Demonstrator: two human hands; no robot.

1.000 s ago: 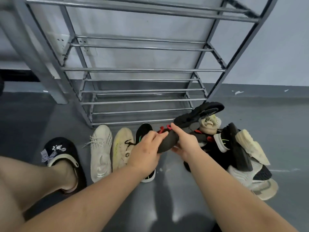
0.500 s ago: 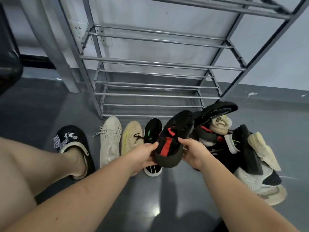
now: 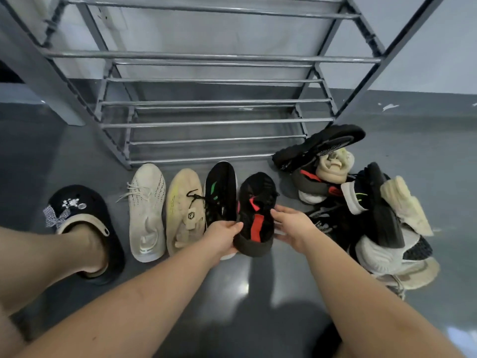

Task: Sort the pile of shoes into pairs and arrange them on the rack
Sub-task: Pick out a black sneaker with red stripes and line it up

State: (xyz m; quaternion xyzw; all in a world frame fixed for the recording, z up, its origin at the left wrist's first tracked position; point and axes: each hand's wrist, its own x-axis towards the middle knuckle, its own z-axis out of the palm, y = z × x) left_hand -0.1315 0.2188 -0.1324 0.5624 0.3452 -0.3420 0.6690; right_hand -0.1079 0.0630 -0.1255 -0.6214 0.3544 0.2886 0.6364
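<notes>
A black sneaker with red accents [image 3: 258, 202] sits toe-forward at the right end of a row on the floor. My left hand [image 3: 223, 236] grips its heel from the left, and my right hand [image 3: 294, 227] touches its right side with fingers spread. To its left lie a black sneaker with a green mark [image 3: 220, 192], a tan sneaker [image 3: 184, 210] and a white knit sneaker [image 3: 147, 210]. A pile of shoes [image 3: 361, 202] in black, cream and white is heaped at the right. The grey metal rack [image 3: 206, 122] stands just behind, with nothing on its bars.
My left foot in a black clog [image 3: 82, 223] rests on the floor left of the row. The grey floor [image 3: 245, 293] stretches toward me between my forearms. A pale wall rises behind the rack.
The black and red sneaker has turned from sideways and raised to toe-forward, and has come down next to the green-marked sneaker. The camera has tilted down.
</notes>
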